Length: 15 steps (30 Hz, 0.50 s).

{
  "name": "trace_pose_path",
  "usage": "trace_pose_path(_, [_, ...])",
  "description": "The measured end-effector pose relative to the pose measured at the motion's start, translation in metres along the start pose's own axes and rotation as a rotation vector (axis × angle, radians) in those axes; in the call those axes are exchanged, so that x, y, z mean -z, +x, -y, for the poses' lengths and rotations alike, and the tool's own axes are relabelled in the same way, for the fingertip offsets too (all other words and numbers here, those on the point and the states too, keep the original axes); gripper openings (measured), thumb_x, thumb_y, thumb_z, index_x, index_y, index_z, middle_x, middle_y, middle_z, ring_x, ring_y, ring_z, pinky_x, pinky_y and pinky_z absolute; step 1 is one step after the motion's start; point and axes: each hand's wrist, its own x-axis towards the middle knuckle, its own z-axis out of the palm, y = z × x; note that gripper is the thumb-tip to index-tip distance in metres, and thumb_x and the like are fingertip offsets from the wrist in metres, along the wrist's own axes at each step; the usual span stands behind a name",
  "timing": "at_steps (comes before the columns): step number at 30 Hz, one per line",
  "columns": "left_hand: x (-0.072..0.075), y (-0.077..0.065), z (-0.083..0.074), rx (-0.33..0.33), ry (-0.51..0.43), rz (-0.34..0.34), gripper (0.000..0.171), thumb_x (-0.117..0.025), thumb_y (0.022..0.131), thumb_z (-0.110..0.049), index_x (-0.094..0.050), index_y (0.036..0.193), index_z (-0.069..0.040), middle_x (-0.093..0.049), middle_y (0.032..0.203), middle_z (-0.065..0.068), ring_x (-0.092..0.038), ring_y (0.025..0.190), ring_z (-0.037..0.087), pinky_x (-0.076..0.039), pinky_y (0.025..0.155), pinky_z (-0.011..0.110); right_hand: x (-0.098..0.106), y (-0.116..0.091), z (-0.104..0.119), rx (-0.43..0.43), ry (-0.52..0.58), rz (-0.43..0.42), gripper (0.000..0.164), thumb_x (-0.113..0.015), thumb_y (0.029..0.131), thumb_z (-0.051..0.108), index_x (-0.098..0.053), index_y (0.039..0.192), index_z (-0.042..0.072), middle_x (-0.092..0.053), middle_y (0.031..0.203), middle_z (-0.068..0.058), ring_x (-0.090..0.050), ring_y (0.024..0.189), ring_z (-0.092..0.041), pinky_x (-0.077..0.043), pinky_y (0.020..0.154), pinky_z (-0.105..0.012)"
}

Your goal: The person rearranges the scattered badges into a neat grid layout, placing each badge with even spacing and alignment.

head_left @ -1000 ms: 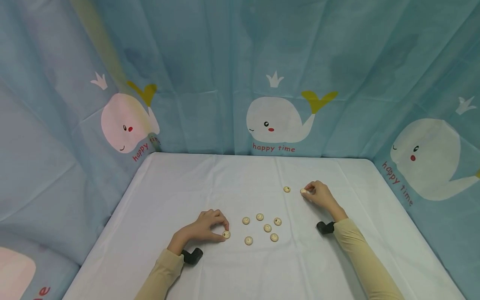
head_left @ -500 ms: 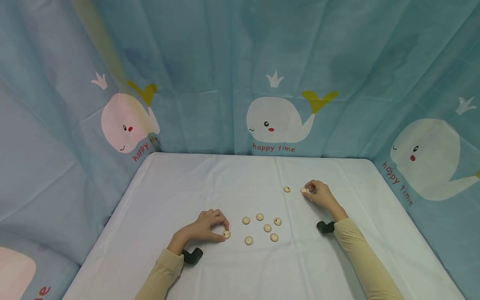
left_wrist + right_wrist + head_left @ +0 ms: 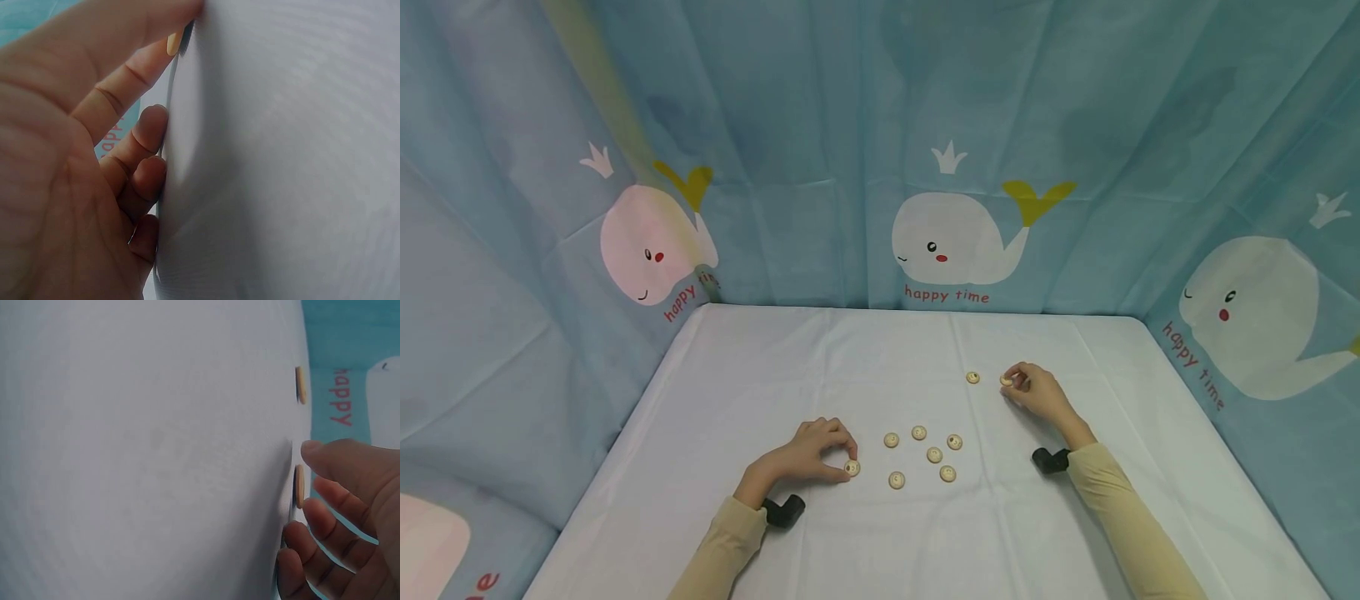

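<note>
My left hand (image 3: 815, 452) rests at the left of the group and pinches a small round wooden disc (image 3: 852, 468) with dark printed marks between thumb and index finger. In the left wrist view only the edge of this disc (image 3: 174, 44) shows past the thumb. Further back on the right, my right hand (image 3: 1036, 390) is beside another wooden disc (image 3: 1005, 380). In the right wrist view that disc (image 3: 299, 486) lies on the cloth, with the thumb and bent fingers spread around it and apart from it. One more disc (image 3: 973, 377) lies to its left.
Several similar wooden discs (image 3: 934, 455) lie between the two hands on a white-covered table (image 3: 760, 358). A blue curtain (image 3: 805, 125) with printed whales surrounds the far edge and sides. Black wrist devices (image 3: 786, 512) sit at both cuffs.
My right thumb and fingers have shifted slightly around the far-right disc and look a little looser. The left hand and the remaining discs stay put; the head view has moved a touch.
</note>
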Motion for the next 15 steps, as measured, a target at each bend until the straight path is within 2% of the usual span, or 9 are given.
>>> trace_pose_path(7, [-0.0002,0.0001,0.0003,0.009,0.0,0.002,0.022,-0.072,0.077,-0.042,-0.06,0.093,-0.035,-0.047,0.095,-0.016,-0.037,0.088,0.007,-0.024,0.091,0.044,-0.0016,-0.0051,0.0069,0.009,-0.014,0.012,0.023,-0.071,0.082,0.023,-0.064,0.098,0.007,-0.058,0.082,-0.003,-0.053,0.07,-0.015,-0.041,0.061,-0.03])
trace_pose_path(15, [-0.001,-0.0009,0.0008,-0.021,0.009,-0.019,0.022,-0.073,0.077,-0.041,-0.061,0.093,-0.032,-0.048,0.095,-0.014,-0.038,0.087,0.007,-0.024,0.089,0.045,-0.009,-0.0077,0.0113,0.016,-0.028,0.02,0.023,-0.072,0.081,0.027,-0.064,0.096,0.012,-0.058,0.082,0.0,-0.052,0.069,-0.013,-0.041,0.06,-0.03])
